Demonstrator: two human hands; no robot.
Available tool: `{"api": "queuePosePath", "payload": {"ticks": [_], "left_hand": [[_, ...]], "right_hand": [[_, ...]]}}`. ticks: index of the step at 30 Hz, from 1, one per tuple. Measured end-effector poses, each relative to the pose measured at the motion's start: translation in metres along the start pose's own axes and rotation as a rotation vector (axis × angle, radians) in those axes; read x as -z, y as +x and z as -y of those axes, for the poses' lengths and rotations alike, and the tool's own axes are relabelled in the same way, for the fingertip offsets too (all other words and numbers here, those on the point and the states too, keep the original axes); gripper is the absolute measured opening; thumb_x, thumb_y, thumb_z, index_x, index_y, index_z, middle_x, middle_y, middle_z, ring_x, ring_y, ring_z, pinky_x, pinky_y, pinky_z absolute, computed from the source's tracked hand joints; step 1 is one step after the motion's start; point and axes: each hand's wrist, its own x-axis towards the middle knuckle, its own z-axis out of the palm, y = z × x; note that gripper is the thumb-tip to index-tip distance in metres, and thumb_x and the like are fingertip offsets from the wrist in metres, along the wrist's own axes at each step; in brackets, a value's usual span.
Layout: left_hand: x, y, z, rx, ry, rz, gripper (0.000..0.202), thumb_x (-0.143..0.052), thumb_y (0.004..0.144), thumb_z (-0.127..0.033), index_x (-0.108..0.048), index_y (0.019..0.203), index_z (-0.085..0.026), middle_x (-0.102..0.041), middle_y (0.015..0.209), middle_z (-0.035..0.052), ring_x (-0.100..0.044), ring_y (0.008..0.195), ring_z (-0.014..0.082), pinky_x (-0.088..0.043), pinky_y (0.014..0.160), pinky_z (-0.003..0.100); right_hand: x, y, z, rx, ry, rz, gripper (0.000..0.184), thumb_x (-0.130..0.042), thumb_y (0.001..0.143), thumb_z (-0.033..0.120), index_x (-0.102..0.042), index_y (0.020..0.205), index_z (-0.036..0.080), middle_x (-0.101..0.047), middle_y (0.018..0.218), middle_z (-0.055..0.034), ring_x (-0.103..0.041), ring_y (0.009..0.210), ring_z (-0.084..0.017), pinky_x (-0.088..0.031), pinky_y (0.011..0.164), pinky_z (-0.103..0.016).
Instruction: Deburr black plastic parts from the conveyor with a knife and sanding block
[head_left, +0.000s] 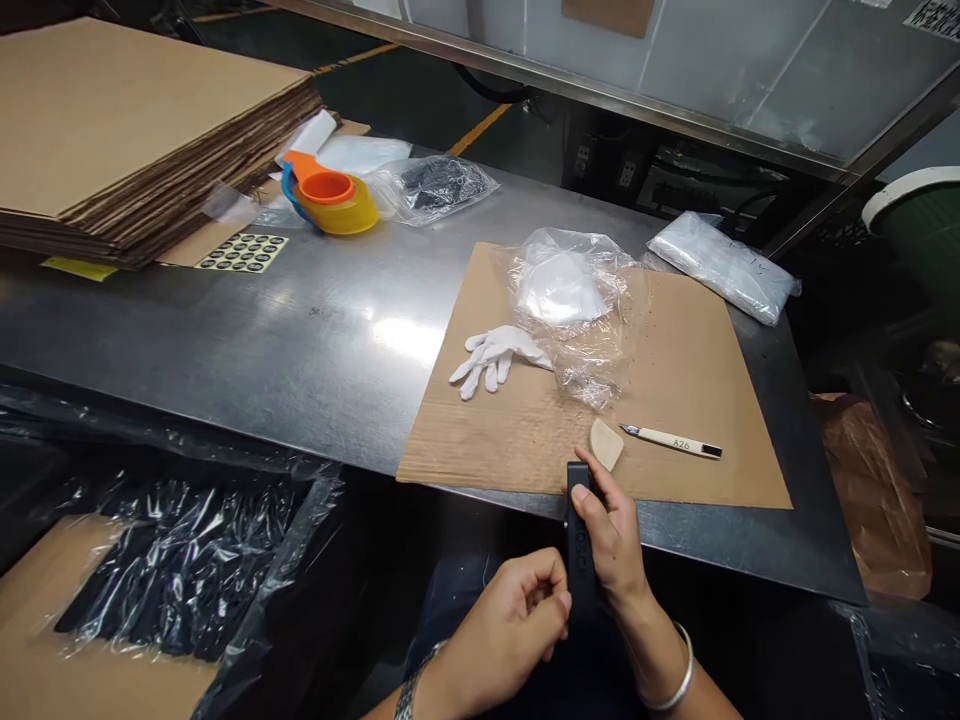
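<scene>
A long, narrow black plastic part point(578, 545) with raised lettering that looks like BOSCH is gripped by my right hand point(616, 540), thumb on its face near the upper end. My left hand point(517, 622) is closed in a pinch against the part's left edge; whatever its fingertips may hold is hidden. Just beyond the right fingertips lies a beige wedge-shaped block point(606, 446). To its right rests a slim craft knife point(671, 441) marked A26, its tip pointing left. Both lie on a cardboard sheet point(517, 450) at the table's front edge.
A white glove point(495, 358) and a crumpled clear plastic bag point(577, 290) lie on the cardboard. Stacked cardboard point(150, 120), tape rolls point(330, 200) and a sticker sheet point(244, 253) are at left. A plastic-wrapped bundle point(724, 265) sits back right. Bagged black parts point(187, 560) are lower left.
</scene>
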Motion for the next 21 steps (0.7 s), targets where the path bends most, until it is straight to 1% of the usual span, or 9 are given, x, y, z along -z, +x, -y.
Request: {"api": "queuePosePath", "payload": {"ticks": [2, 4, 7, 9, 11, 13, 17, 19, 21], "left_hand": [[0.0, -0.001, 0.001, -0.03, -0.055, -0.001, 0.024, -0.052, 0.078, -0.037, -0.043, 0.068, -0.018, -0.045, 0.057, -0.0043, -0.04, 0.049, 0.0068, -0.031, 0.048, 0.021], [-0.001, 0.0, 0.002, -0.07, -0.128, -0.045, 0.026, -0.05, 0.08, -0.043, -0.044, 0.077, -0.018, -0.041, 0.059, -0.0056, -0.038, 0.051, 0.007, -0.031, 0.05, 0.021], [-0.005, 0.003, 0.005, -0.121, -0.164, -0.155, 0.032, -0.047, 0.083, -0.05, -0.042, 0.088, -0.019, -0.036, 0.062, -0.0074, -0.034, 0.053, 0.007, -0.031, 0.05, 0.021], [-0.007, 0.005, 0.006, -0.116, -0.168, -0.169, 0.031, -0.047, 0.083, -0.05, -0.04, 0.089, -0.02, -0.034, 0.063, -0.0077, -0.031, 0.053, 0.007, -0.03, 0.05, 0.021], [-0.006, 0.007, 0.008, -0.109, -0.216, -0.126, 0.029, -0.048, 0.084, -0.048, -0.04, 0.089, -0.021, -0.034, 0.065, -0.0074, -0.03, 0.054, 0.0069, -0.029, 0.05, 0.02], [-0.004, 0.007, 0.011, -0.124, -0.282, -0.046, 0.029, -0.055, 0.081, -0.045, -0.041, 0.091, -0.021, -0.034, 0.069, -0.0066, -0.031, 0.058, 0.0067, -0.03, 0.054, 0.02], [0.001, 0.004, 0.02, -0.145, -0.389, 0.115, 0.044, -0.07, 0.071, -0.032, -0.041, 0.103, -0.024, -0.035, 0.08, -0.005, -0.034, 0.066, 0.0063, -0.031, 0.06, 0.02], [0.006, 0.003, 0.022, -0.139, -0.39, 0.149, 0.047, -0.071, 0.07, -0.028, -0.041, 0.107, -0.025, -0.036, 0.082, -0.0045, -0.035, 0.067, 0.0064, -0.032, 0.061, 0.02], [0.011, 0.002, 0.023, -0.148, -0.352, 0.148, 0.042, -0.069, 0.073, -0.029, -0.045, 0.106, -0.024, -0.038, 0.081, -0.0038, -0.036, 0.069, 0.0071, -0.032, 0.062, 0.021]], "right_hand": [[-0.001, 0.0, 0.001, -0.031, 0.033, -0.037, 0.049, -0.054, 0.079, 0.04, -0.055, 0.123, 0.018, -0.065, 0.109, -0.0071, -0.057, 0.102, -0.024, -0.044, 0.087, -0.036], [-0.002, -0.001, 0.002, -0.06, 0.068, -0.056, 0.051, -0.052, 0.08, 0.042, -0.053, 0.125, 0.017, -0.067, 0.095, -0.0064, -0.061, 0.085, -0.021, -0.048, 0.074, -0.032], [-0.004, -0.003, 0.002, -0.07, 0.104, -0.062, 0.055, -0.051, 0.079, 0.044, -0.05, 0.126, 0.017, -0.066, 0.088, -0.005, -0.058, 0.068, -0.016, -0.045, 0.061, -0.028], [-0.006, -0.003, 0.003, -0.077, 0.114, -0.068, 0.056, -0.052, 0.078, 0.045, -0.049, 0.127, 0.017, -0.065, 0.088, -0.0043, -0.054, 0.063, -0.014, -0.042, 0.058, -0.026], [-0.007, -0.003, 0.003, -0.102, 0.131, -0.076, 0.057, -0.052, 0.078, 0.047, -0.048, 0.127, 0.018, -0.063, 0.086, -0.0031, -0.05, 0.059, -0.012, -0.039, 0.056, -0.025], [-0.006, -0.001, 0.004, -0.144, 0.161, -0.087, 0.058, -0.052, 0.077, 0.047, -0.049, 0.125, 0.016, -0.062, 0.082, -0.0021, -0.047, 0.057, -0.011, -0.037, 0.055, -0.025], [-0.005, 0.004, 0.005, -0.201, 0.217, -0.118, 0.057, -0.055, 0.074, 0.047, -0.051, 0.12, 0.014, -0.061, 0.078, -0.0015, -0.049, 0.06, -0.013, -0.038, 0.057, -0.024], [-0.005, 0.006, 0.006, -0.201, 0.234, -0.134, 0.056, -0.055, 0.074, 0.047, -0.052, 0.119, 0.014, -0.061, 0.077, -0.001, -0.051, 0.063, -0.013, -0.039, 0.059, -0.024], [-0.007, 0.006, 0.007, -0.204, 0.236, -0.151, 0.053, -0.054, 0.075, 0.047, -0.052, 0.119, 0.015, -0.062, 0.077, -0.001, -0.053, 0.066, -0.014, -0.041, 0.061, -0.024]]}}
